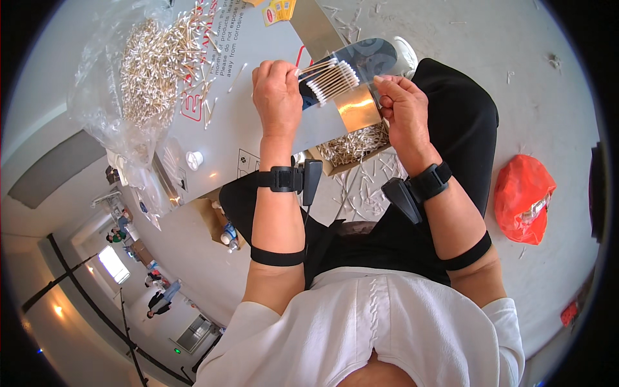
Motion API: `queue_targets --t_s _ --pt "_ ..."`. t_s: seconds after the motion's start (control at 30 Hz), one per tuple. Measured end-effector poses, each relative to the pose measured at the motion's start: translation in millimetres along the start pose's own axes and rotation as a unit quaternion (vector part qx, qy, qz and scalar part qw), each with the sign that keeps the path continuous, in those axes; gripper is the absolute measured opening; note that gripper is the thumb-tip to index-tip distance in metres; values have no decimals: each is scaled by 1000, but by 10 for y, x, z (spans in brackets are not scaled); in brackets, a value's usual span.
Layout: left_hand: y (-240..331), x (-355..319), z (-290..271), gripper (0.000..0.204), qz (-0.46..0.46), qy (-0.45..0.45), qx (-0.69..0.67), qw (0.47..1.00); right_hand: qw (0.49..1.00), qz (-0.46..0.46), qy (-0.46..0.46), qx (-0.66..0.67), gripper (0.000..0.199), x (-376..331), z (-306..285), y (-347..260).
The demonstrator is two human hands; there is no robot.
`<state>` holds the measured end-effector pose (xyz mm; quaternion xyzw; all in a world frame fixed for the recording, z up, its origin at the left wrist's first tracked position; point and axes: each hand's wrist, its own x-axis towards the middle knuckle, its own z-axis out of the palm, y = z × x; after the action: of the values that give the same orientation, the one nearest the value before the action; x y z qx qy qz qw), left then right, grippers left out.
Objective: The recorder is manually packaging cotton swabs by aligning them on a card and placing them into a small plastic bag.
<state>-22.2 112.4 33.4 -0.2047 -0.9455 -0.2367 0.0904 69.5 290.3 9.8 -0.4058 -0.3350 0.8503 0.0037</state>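
Note:
Many cotton swabs (334, 82) with white tips lie side by side in a neat row on a shiny dark surface (377, 55) in front of me. My left hand (278, 97) is at the left of the row, closed, its thumb and fingertips pinching the ends of a few swab sticks (316, 68). To the right of the row is my right hand (405, 109), thumb and forefinger pressed together and the other fingers curled. What it pinches, if anything, I cannot make out. A glossy brown-gold patch (358, 108) shows between the hands, below the row.
Left, a clear plastic bag (97, 106) holds a large heap of swabs (155, 68) on the table (225, 129). Beside it stands a small white cup (194, 160). A cardboard box (332, 169) of swabs sits below my hands. Loose swabs and a red bag (523, 200) lie on the floor.

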Motion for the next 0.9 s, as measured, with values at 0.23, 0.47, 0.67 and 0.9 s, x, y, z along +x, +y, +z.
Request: queue_targets --t_s 0.23,0.47,0.67,0.9 --pt "-24 9 1 10 -22 -25 -2 999 1000 2 -4 7 10 19 -3 5" --pt "61 -369 42 46 -14 34 68 997 998 -50 1 -37 18 81 18 65" --pt "62 -609 43 77 -59 -104 149 982 992 -95 -2 -81 27 98 99 132" --pt "177 -562 97 86 -92 -128 117 981 988 -109 8 -107 20 79 164 101"
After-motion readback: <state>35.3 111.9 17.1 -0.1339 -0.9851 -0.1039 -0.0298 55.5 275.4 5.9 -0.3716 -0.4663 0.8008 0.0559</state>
